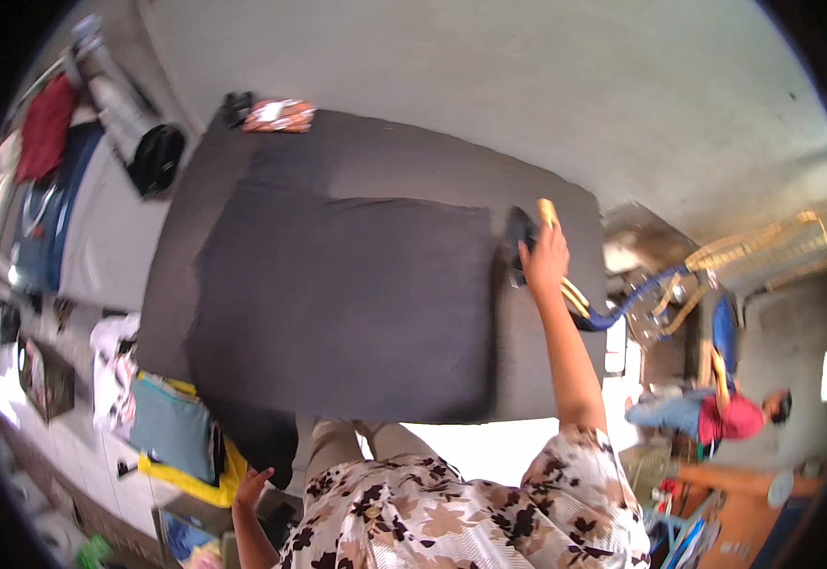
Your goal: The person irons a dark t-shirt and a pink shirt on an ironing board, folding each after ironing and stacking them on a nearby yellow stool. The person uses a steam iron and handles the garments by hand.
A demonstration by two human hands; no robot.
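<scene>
A black garment or piece of cloth (347, 303) lies spread flat over a large grey padded table (551, 370), and a dark part of it hangs off the near left corner. At the table's right side, my right hand (548, 258) is closed on a black iron (520, 237) with a yellowish handle end. The iron stands just beyond the cloth's right edge. My left hand (252, 487) is low at the left, beside the hanging dark cloth (262, 441). Its fingers look partly stretched out, and I see nothing held in them.
A blue and yellow hose (636, 302) runs from the iron to the right. An orange-white packet (281, 116) sits at the far left corner. Folded teal cloth (174, 427) lies near left. Another person (731, 415) in a red top is at the right.
</scene>
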